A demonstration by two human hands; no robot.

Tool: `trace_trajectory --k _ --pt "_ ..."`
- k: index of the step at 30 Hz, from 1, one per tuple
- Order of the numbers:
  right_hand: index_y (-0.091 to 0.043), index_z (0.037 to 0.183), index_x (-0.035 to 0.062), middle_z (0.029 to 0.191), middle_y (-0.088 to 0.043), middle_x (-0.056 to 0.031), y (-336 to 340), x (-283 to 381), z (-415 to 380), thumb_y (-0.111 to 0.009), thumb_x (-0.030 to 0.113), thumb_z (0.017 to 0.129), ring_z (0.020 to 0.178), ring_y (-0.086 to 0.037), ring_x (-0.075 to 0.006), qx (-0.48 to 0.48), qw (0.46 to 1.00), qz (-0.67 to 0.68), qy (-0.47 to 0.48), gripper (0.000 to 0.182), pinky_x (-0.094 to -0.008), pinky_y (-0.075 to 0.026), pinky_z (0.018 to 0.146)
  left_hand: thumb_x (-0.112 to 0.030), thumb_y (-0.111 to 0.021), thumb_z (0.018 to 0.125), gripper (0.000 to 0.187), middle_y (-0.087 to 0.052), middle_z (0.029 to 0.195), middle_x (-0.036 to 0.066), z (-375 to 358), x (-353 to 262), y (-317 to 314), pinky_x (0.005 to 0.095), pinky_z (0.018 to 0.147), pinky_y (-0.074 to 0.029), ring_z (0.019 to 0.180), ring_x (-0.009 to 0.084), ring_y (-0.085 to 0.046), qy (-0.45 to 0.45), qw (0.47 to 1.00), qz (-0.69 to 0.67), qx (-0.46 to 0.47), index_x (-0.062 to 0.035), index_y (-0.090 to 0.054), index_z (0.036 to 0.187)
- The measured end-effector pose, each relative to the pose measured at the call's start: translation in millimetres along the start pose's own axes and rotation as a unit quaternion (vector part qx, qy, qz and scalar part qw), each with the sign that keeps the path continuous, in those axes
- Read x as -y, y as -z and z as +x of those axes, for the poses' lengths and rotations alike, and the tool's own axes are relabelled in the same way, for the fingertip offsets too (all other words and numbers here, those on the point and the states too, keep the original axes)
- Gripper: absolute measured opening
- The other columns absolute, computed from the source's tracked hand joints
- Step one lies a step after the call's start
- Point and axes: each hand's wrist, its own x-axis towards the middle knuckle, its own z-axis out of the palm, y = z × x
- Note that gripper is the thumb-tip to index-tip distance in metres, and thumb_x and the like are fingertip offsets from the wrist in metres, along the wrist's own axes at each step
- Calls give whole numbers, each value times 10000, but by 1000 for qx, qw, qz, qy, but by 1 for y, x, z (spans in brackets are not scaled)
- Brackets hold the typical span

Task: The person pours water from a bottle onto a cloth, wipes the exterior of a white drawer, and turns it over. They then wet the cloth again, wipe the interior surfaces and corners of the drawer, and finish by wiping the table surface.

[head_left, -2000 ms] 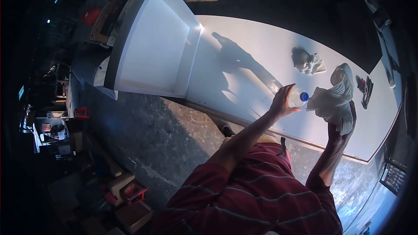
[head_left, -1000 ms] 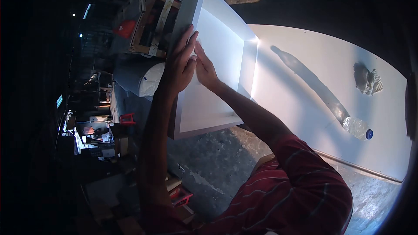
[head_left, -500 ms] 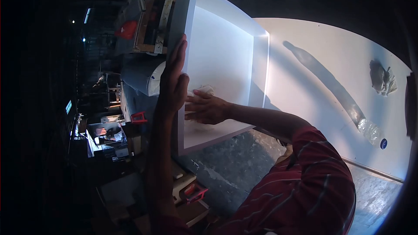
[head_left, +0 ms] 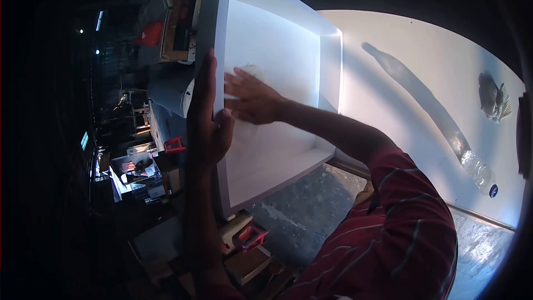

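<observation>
A shallow white box [head_left: 275, 39] with raised sides stands tilted, its open side towards me. My left hand [head_left: 210, 114] holds its left rim, fingers along the outer side and thumb over the edge. Inside, my right hand [head_left: 254, 97] lies flat, fingers spread and slightly blurred, against the inner panel near that rim. A pale cloth [head_left: 255, 69] shows partly beyond its fingers; the rest is hidden under the hand.
On the white board [head_left: 383, 94] at right are a clear bottle [head_left: 478, 172] with a blue cap and a crumpled clear plastic piece [head_left: 502, 103]. Wooden frames, a red bag [head_left: 150, 34] and a red-handled tool [head_left: 251, 238] are at the left and below.
My right hand has moved up along the inner panel with the cloth. The box and my left hand appear shifted a little to the left in view.
</observation>
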Motion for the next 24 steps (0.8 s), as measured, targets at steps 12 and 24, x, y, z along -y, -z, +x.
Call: trace_trajectory --k 12,24 --pt "-473 1299 32 1499 -236 -189 -27 -32 -111 -454 185 943 1419 -112 -391 -157 953 -53 -253 387 -544 -139 1124 -78 -420 741 730 -327 1464 219 9 -21 -6 434 1123 -231 1364 336 -322 12 999 -43 -7 2 -255 1448" --pt "-551 1219 157 1486 -296 -106 14 14 3 -577 290 885 1404 -194 -341 -129 980 -67 -138 361 -557 -160 1128 -41 -400 728 731 -321 1471 204 7 -27 -9 441 1126 -228 1375 330 -302 -9 999 -41 3 -9 -269 1447"
